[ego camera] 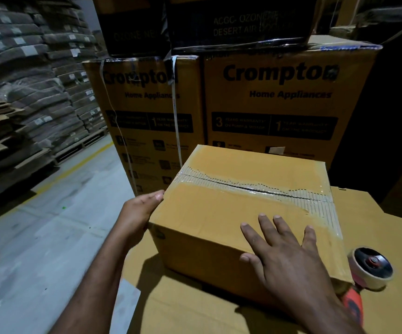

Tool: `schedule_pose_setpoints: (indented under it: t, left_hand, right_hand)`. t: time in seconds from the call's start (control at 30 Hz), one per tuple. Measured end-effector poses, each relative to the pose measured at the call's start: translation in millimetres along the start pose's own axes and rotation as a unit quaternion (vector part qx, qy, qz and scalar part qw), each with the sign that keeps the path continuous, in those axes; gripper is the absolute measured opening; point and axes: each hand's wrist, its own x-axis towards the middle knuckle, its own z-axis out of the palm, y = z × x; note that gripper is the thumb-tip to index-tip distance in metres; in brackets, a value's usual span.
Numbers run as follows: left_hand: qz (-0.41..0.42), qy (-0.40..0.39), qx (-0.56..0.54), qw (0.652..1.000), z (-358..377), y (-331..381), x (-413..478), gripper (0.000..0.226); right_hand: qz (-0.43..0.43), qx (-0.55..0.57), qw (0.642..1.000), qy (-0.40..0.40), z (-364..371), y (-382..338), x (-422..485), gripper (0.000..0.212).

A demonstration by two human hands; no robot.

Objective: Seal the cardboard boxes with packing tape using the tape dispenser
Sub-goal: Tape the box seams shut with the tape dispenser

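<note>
A brown cardboard box (221,213) sits on a larger flat cardboard surface (195,307) in front of me. Clear packing tape (255,186) runs across its top seam and down the right side. My left hand (138,213) holds the box's left side, thumb on the top edge. My right hand (284,254) lies flat with spread fingers on the near top edge of the box. The tape dispenser (368,268), with an orange handle and a tape roll, lies to the right of the box, beside my right wrist, untouched.
Two tall yellow "Cromptoп" appliance boxes (274,104) stand right behind the small box, with dark boxes stacked on top. Pallets of stacked sacks (26,92) line the left side. A grey concrete floor aisle (50,225) with a yellow line runs on the left.
</note>
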Motion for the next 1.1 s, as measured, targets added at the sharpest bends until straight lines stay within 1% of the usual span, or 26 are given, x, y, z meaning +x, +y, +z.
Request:
schedule_pose_setpoints:
  t: [0.07, 0.13, 0.2, 0.27, 0.33, 0.4, 0.43, 0.5, 0.53, 0.57, 0.6, 0.63, 0.7, 0.73, 0.77, 0.83, 0.93, 1.03, 1.1]
  left_hand:
    - [-0.006, 0.007, -0.025, 1.0, -2, -8, -20, 0.029]
    - [0.01, 0.027, -0.017, 0.999, 0, -18, -38, 0.037]
    - [0.039, 0.057, 0.005, 0.998, 3, -28, -47, 0.038]
    - [0.06, 0.085, 0.027, 0.994, 9, -30, -51, 0.035]
    - [0.073, 0.117, 0.05, 0.989, 17, -27, -52, 0.035]
    - [0.09, 0.145, 0.074, 0.983, 23, -24, -55, 0.038]
    - [0.092, 0.152, 0.072, 0.982, 24, -23, -56, 0.036]
    - [0.068, 0.146, 0.036, 0.986, 21, -21, -53, 0.029]
    - [0.04, 0.138, 0.012, 0.99, 19, -18, -49, 0.028]
    - [0.01, 0.125, -0.001, 0.992, 17, -13, -45, 0.027]
    - [-0.016, 0.104, -0.006, 0.994, 16, -8, -41, 0.026]
    - [-0.033, 0.079, -0.004, 0.996, 17, -2, -39, 0.026]
    - [-0.032, 0.04, 0.017, 0.999, 24, 4, -36, 0.03]
    - [-0.019, 0.044, 0.025, 0.999, 28, 6, -36, 0.033]
    - [-0.009, 0.06, 0.021, 0.998, 32, 8, -36, 0.036]
    - [0.0, 0.081, -0.005, 0.997, 35, 12, -35, 0.037]
    - [0.01, 0.085, -0.025, 0.996, 32, 29, -39, 0.033]
    - [0.03, 0.091, -0.045, 0.994, 25, 50, -46, 0.035]
    - [0.049, 0.098, -0.054, 0.993, 23, 62, -52, 0.038]
  right_hand:
    - [0.001, 0.004, 1.0, 0.0, 1, 0, 1, 0.062]
    - [-0.002, 0.006, 1.0, -0.001, 2, -1, 1, 0.063]
    - [-0.005, 0.004, 1.0, 0.006, 5, 0, 2, 0.065]
    - [-0.01, 0.006, 1.0, -0.005, 6, 0, 3, 0.068]
    - [-0.023, 0.03, 0.999, 0.013, -2, 3, 3, 0.08]
    - [0.001, 0.108, 0.993, 0.05, -11, 13, -1, 0.098]
    - [0.038, 0.152, 0.985, 0.077, -15, 19, -6, 0.097]
    - [0.133, 0.204, 0.955, 0.169, -16, 36, -18, 0.076]
    - [0.183, 0.238, 0.936, 0.183, -13, 47, -24, 0.071]
    - [0.227, 0.287, 0.917, 0.158, -8, 56, -28, 0.071]
    - [0.249, 0.353, 0.894, 0.119, -2, 64, -29, 0.071]
    - [0.252, 0.427, 0.865, 0.081, 4, 70, -27, 0.067]
    - [0.245, 0.551, 0.795, 0.057, 11, 73, -21, 0.056]
    - [0.237, 0.592, 0.768, 0.057, 12, 75, -19, 0.055]
    - [0.226, 0.613, 0.754, 0.06, 14, 77, -17, 0.055]
    - [0.2, 0.627, 0.75, 0.064, 9, 81, -18, 0.047]
    - [0.154, 0.647, 0.742, 0.086, -10, 90, -20, 0.03]
    - [0.09, 0.646, 0.749, 0.117, -28, 98, -22, 0.032]
    - [0.073, 0.639, 0.75, 0.153, -37, 100, -21, 0.035]
